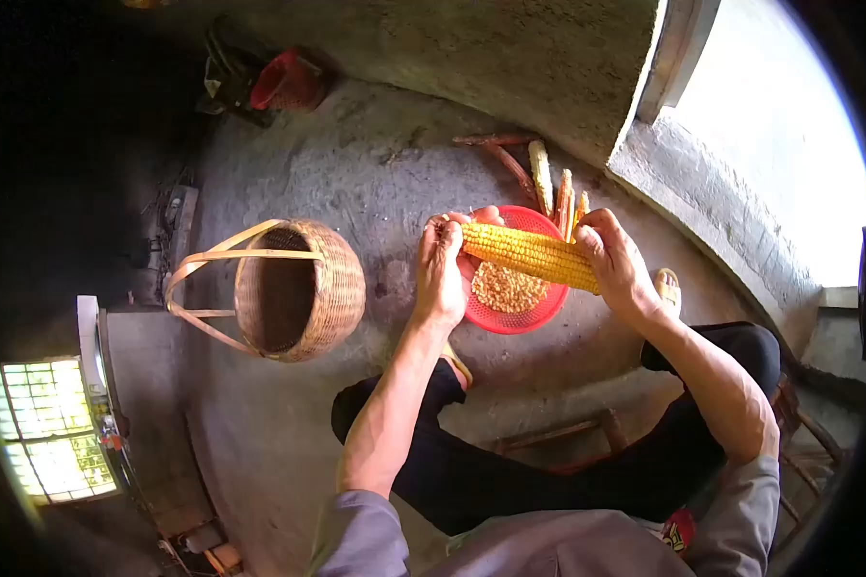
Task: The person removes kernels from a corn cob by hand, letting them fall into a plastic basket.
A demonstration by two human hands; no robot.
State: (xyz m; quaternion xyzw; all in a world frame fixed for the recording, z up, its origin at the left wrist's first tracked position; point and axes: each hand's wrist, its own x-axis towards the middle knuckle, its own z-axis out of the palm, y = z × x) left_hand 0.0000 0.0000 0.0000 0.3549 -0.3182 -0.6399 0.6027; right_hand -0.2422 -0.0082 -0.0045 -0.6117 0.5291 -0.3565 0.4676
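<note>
A yellow corn cob (529, 254) is held level between my two hands, above a red plastic basket (516, 325). My left hand (445, 267) grips its left end, with the thumb on top. Around the right end, my right hand (614, 262) is closed with its thumb near the kernels. Loose kernels (508, 287) lie in the basket under the cob. Several stripped or partly stripped cobs (541, 178) lie on the floor just behind the basket.
On the floor to the left stands a woven basket (342, 293) with a tall handle. Farther back are a red bin (289, 82) and a concrete wall (510, 67). A wooden stool or frame (563, 436) shows between my legs. A barred window (48, 423) is at the lower left.
</note>
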